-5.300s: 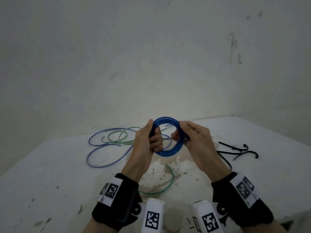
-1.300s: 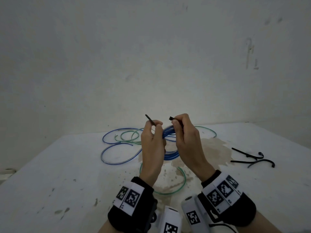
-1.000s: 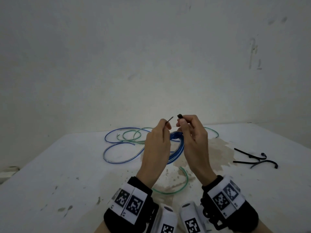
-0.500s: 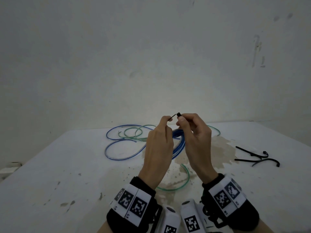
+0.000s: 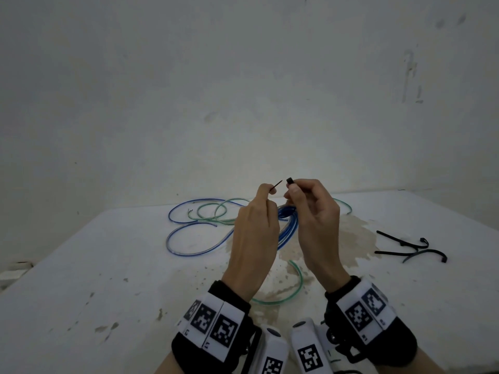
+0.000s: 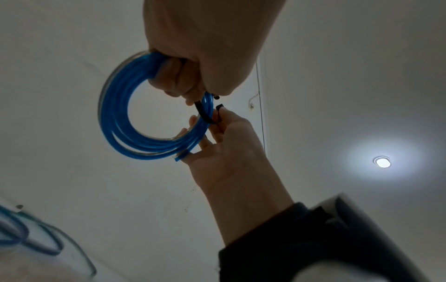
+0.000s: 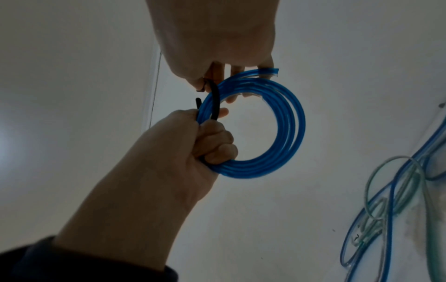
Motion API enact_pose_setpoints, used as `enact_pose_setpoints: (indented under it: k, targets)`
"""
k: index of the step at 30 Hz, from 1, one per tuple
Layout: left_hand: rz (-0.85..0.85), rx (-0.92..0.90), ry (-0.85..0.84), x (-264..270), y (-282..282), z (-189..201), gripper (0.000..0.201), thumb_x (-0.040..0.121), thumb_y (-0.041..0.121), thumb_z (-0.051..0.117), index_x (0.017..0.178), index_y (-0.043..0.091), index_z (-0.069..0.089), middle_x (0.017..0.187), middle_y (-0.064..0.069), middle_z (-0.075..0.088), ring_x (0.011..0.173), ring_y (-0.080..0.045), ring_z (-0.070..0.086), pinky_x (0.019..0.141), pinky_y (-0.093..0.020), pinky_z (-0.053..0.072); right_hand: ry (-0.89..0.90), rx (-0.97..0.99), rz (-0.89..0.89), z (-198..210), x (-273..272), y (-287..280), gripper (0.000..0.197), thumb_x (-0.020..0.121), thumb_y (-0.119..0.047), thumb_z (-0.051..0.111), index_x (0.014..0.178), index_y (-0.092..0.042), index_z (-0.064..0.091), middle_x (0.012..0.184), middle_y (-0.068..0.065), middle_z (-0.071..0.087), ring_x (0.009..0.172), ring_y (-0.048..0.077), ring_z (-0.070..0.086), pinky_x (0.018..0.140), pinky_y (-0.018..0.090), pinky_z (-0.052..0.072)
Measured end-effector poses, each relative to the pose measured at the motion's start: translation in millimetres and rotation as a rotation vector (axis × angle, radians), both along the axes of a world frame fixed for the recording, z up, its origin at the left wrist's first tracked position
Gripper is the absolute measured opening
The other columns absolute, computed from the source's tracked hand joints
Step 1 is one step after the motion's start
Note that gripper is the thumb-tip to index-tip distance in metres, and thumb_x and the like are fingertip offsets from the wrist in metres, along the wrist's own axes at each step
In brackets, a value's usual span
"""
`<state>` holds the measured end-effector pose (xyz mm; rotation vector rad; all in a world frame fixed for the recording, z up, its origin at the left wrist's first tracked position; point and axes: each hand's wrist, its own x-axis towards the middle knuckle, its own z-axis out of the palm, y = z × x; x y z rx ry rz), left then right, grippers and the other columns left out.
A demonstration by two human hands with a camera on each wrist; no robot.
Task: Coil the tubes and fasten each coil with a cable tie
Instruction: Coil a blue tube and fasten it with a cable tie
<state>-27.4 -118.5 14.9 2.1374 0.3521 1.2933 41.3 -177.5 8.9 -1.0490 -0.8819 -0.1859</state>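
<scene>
Left hand (image 5: 255,233) is gripping round glossy blue tube coil (image 7: 277,133) and pinching thin black cable tie (image 7: 215,101) tail; right hand (image 5: 316,225) is pinching its square head, tie looping around coil between both grips, ends pointing at each other.

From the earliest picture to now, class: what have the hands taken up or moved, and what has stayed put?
A black cable tie has been looped round the blue coil. The left hand now pinches its tail, the right hand its head, with the ends nearly meeting. The coil stays held; the loose tubes and spare ties are unmoved.

blue tube coil (image 6: 125,122) held up, black cable tie (image 6: 205,112) looped round it, unfastened.
</scene>
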Motion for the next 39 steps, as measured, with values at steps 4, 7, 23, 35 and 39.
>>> enact_pose_setpoints:
  k: [4,7,23,35,39]
  targets:
    - [0.006,0.020,0.028,0.3,0.4,0.4,0.024,0.096,0.005,0.032,0.106,0.011,0.053,0.046,0.006,0.029,0.041,-0.011,0.034,0.039,-0.024,0.023,-0.026,-0.013,0.001,-0.4,1.0,-0.4,0.014,0.093,-0.013,0.051,0.086,-0.022,0.059,0.080,-0.001,0.062,0.077,0.019,0.060,0.067,0.026,0.053]
    - [0.015,0.025,0.046,0.2,0.2,0.0,0.025,0.095,0.005,0.032,0.106,0.010,0.054,0.046,0.005,0.030,0.041,-0.013,0.032,0.041,-0.026,0.024,-0.040,-0.016,0.006,-0.8,1.4,-0.7,0.016,0.093,-0.014,0.052,0.085,-0.025,0.061,0.079,-0.004,0.063,0.078,0.024,0.061,0.068,0.034,0.054]
    - [0.103,0.241,0.280,-6.7,7.7,0.2,0.019,0.099,0.011,0.029,0.105,0.005,0.046,0.064,-0.005,0.047,0.058,-0.025,0.044,0.053,-0.038,0.033,-0.309,-0.250,-0.037,3.9,18.0,-6.7,0.012,0.088,-0.008,0.060,0.082,-0.015,0.068,0.075,-0.010,0.066,0.070,0.008,0.061,0.065,0.033,0.055]
    - [0.127,0.255,0.281,-8.1,5.7,12.6,0.017,0.099,0.015,0.030,0.086,0.008,0.039,0.071,-0.008,0.050,0.062,-0.026,0.042,0.056,-0.038,0.033,-0.181,-0.230,0.137,24.1,16.3,-12.2,0.017,0.091,-0.004,0.052,0.089,-0.003,0.069,0.070,0.014,0.065,0.066,0.018,0.064,0.067,0.036,0.059]
    - [0.018,0.154,0.171,-9.5,13.4,6.7,0.026,0.100,0.013,0.032,0.088,0.001,0.052,0.077,-0.016,0.062,0.063,-0.029,0.052,0.059,-0.042,0.041,-0.254,-0.274,0.133,25.9,15.9,-9.8,0.016,0.089,-0.005,0.056,0.101,-0.008,0.067,0.074,0.009,0.068,0.071,0.020,0.067,0.070,0.029,0.057]
